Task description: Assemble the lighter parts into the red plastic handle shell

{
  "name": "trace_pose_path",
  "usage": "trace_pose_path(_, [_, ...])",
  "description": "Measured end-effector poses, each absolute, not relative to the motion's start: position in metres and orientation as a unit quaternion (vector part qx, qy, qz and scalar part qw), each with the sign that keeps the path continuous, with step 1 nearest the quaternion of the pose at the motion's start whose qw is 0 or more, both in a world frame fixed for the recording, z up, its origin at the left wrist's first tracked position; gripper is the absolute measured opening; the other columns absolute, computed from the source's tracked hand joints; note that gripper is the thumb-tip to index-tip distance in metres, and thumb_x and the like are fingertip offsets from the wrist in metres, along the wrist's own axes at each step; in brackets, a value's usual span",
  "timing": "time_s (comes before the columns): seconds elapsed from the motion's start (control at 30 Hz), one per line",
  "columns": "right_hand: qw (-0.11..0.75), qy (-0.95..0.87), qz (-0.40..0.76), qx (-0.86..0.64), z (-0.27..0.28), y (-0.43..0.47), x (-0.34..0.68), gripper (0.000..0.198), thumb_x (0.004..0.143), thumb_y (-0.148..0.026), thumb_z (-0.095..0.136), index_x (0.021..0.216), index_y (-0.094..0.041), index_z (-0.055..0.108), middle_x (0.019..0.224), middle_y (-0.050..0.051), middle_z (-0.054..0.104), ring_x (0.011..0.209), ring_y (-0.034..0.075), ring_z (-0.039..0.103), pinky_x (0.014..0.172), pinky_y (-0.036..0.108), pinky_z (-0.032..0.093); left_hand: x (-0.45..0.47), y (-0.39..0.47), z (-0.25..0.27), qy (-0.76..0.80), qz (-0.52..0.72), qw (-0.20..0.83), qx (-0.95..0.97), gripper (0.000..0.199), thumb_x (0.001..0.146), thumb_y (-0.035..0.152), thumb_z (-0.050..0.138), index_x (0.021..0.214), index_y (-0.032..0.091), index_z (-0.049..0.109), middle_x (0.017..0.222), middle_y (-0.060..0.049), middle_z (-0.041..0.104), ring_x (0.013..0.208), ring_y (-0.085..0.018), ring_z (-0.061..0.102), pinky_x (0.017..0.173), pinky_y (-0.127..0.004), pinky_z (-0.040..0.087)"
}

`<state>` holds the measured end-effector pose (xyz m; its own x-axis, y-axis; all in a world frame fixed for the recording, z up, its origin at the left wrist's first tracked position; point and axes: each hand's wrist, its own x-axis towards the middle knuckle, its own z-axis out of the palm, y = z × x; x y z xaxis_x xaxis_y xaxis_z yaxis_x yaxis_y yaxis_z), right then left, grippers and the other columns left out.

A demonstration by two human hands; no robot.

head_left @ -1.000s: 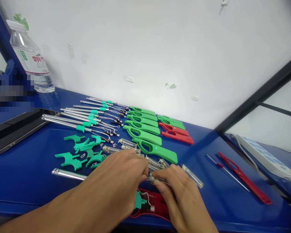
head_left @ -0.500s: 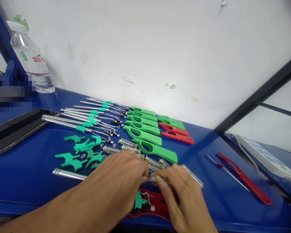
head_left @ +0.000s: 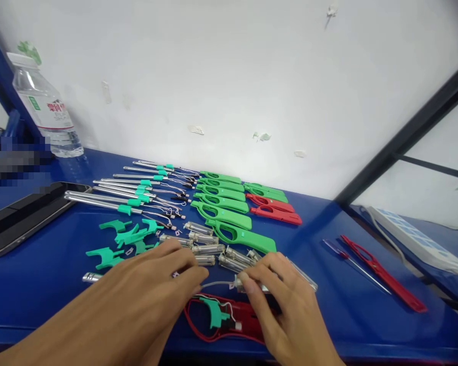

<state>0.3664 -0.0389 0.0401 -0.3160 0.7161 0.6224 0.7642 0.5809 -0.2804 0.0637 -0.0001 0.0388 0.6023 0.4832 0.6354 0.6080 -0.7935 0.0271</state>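
On the blue bench (head_left: 41, 284), close to the near edge, we are working with both hands over a red half-shell (head_left: 229, 317) of a long lighter. It is lying flat with its inside facing up, and a teal trigger piece (head_left: 215, 311) with thin wires is sitting in it. Our right hand (head_left: 286, 300) is curling its fingers and pinching a small clear tube (head_left: 248, 285) between thumb and fingertips, just above the red half-shell. Our left hand (head_left: 152, 290) is lying partly open, its fingers bent down. Its thumb and forefinger are meeting at the end of a thin grey hose (head_left: 213, 283) that is running to the clear tube. Whether they are truly gripping the hose, we cannot tell. A metal pipe (head_left: 90, 277) is poking out from under the left hand.

Just beyond our fingers, several more clear tubes (head_left: 204, 249) are lying in a loose row. Behind them green handles (head_left: 229, 223) are lying side by side, with two red handles (head_left: 277, 211) next to them. Left of those, metal rods (head_left: 110, 195) with teal collars are lying in a row, and loose teal triggers (head_left: 127, 236) are scattered nearer to us. A water bottle (head_left: 46, 107) is standing by the wall, and a dark tray (head_left: 23, 216) is sitting on the far left. Well apart on the right, another red shell (head_left: 381, 272) is lying.
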Motion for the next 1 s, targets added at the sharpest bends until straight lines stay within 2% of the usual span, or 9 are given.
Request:
trace_pose_path(0.17, [0.360,-0.812,-0.016,-0.459,0.040,-0.038,0.366,0.025,0.133,-0.020,0.063,0.115,-0.033,0.074,0.104,-0.003,0.082,0.091,0.020,0.079,0.083,0.035,0.061,0.058,-0.013,0.011,-0.313,-0.309,0.105,-0.892,0.057,0.114,0.002,0.059,0.145,0.040,0.087,0.141,0.006,0.095,0.143,-0.017,0.088,0.150,-0.036,0.053])
trace_pose_path(0.3, [0.353,-0.814,-0.018,-0.461,0.041,-0.040,0.366,0.029,0.133,-0.017,0.061,0.111,-0.031,0.073,0.101,-0.003,0.080,0.088,0.019,0.076,0.081,0.036,0.058,0.072,-0.013,-0.001,-0.304,-0.358,0.119,-0.875,0.024,0.125,0.034,0.078,0.145,0.035,0.091,0.131,-0.001,0.095,0.130,-0.024,0.091,0.137,-0.039,0.067])
trace_pose_path(0.33, [0.354,-0.813,-0.021,-0.462,0.041,-0.040,0.366,0.031,0.133,-0.016,0.060,0.109,-0.031,0.073,0.099,-0.003,0.079,0.087,0.019,0.075,0.080,0.036,0.057,0.077,-0.012,0.000,-0.303,-0.371,0.123,-0.869,0.024,0.126,0.044,0.079,0.144,0.033,0.092,0.127,-0.003,0.094,0.125,-0.025,0.091,0.131,-0.038,0.070])
trace_pose_path(0.4, [0.349,-0.813,-0.024,-0.465,0.041,-0.040,0.366,0.034,0.133,-0.016,0.060,0.103,-0.030,0.070,0.096,-0.003,0.077,0.085,0.018,0.074,0.079,0.036,0.056,0.083,-0.012,0.005,-0.296,-0.385,0.130,-0.865,0.029,0.129,0.052,0.075,0.140,0.032,0.092,0.123,-0.002,0.093,0.121,-0.024,0.089,0.125,-0.036,0.071])
trace_pose_path(0.6, [0.331,-0.817,-0.010,-0.472,0.042,-0.042,0.367,0.035,0.134,-0.022,0.063,0.104,-0.030,0.078,0.098,-0.001,0.079,0.086,0.020,0.078,0.077,0.037,0.060,0.086,-0.013,0.020,-0.288,-0.396,0.099,-0.866,0.049,0.143,0.039,0.037,0.124,0.031,0.082,0.112,0.007,0.090,0.109,-0.015,0.082,0.126,-0.026,0.053])
trace_pose_path(0.67, [0.320,-0.822,-0.003,-0.471,0.041,-0.041,0.368,0.031,0.136,-0.027,0.064,0.113,-0.032,0.085,0.102,-0.001,0.083,0.088,0.020,0.082,0.080,0.037,0.064,0.084,-0.014,0.019,-0.294,-0.396,0.096,-0.865,0.045,0.143,0.039,0.042,0.124,0.031,0.082,0.112,0.007,0.089,0.109,-0.015,0.082,0.126,-0.025,0.052])
trace_pose_path(0.77, [0.322,-0.827,-0.018,-0.460,0.041,-0.039,0.368,0.026,0.139,-0.040,0.066,0.132,-0.035,0.090,0.108,-0.002,0.091,0.093,0.022,0.090,0.090,0.039,0.070,0.086,-0.014,0.018,-0.311,-0.369,0.091,-0.871,0.023,0.133,0.045,0.071,0.133,0.032,0.089,0.118,0.002,0.090,0.118,-0.019,0.084,0.129,-0.030,0.061])
trace_pose_path(0.87, [0.345,-0.822,-0.031,-0.451,0.044,-0.036,0.365,0.037,0.140,-0.052,0.064,0.120,-0.032,0.089,0.105,-0.004,0.095,0.089,0.022,0.093,0.091,0.041,0.071,0.095,-0.012,0.025,-0.334,-0.323,0.085,-0.882,0.034,0.118,0.055,0.090,0.146,0.036,0.092,0.128,-0.004,0.091,0.128,-0.028,0.084,0.133,-0.041,0.068])
trace_pose_path(1.0, [0.370,-0.820,-0.022,-0.436,0.050,-0.034,0.361,0.053,0.141,-0.058,0.057,0.106,-0.032,0.087,0.097,-0.008,0.093,0.081,0.016,0.089,0.082,0.037,0.069,0.102,-0.010,0.032,-0.346,-0.310,0.080,-0.882,0.048,0.114,0.064,0.092,0.155,0.039,0.091,0.136,-0.005,0.090,0.137,-0.031,0.083,0.139,-0.046,0.068])
